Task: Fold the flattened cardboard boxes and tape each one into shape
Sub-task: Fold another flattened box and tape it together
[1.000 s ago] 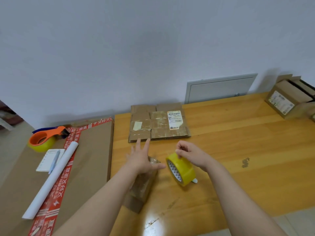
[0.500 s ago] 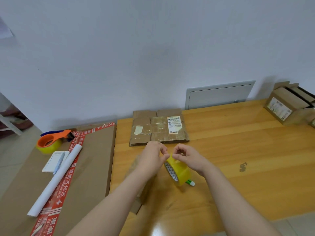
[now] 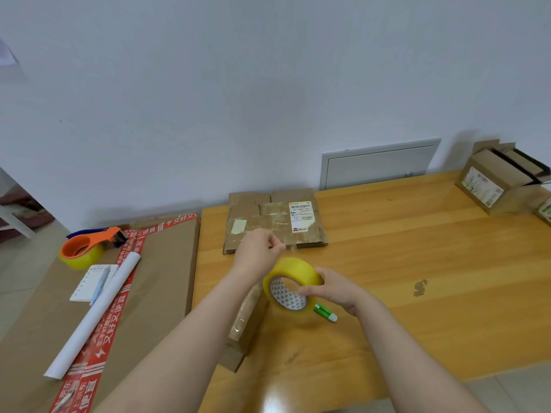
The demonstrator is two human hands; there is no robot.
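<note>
My right hand [image 3: 335,289] grips a yellow roll of clear tape [image 3: 290,283], held above the wooden table [image 3: 417,263]. My left hand [image 3: 258,253] pinches the loose end of the tape just above the roll, a short clear strip stretched between them. Under my left forearm lies a small cardboard box [image 3: 244,326] wrapped in old tape, mostly hidden by the arm. A stack of flattened cardboard boxes [image 3: 274,223] with a white shipping label rests at the table's far edge by the wall.
A green-and-white pen-like tool [image 3: 325,312] lies beside the roll. A large brown carton [image 3: 155,293] at left carries an orange tape dispenser [image 3: 86,248], a notepad [image 3: 89,283] and a white paper roll [image 3: 92,315]. Assembled boxes [image 3: 501,177] stand at the far right.
My left hand left the small box, met the roll and pinched the tape end, then pulled it up and away. My right hand turned the roll and shifted slightly right.
</note>
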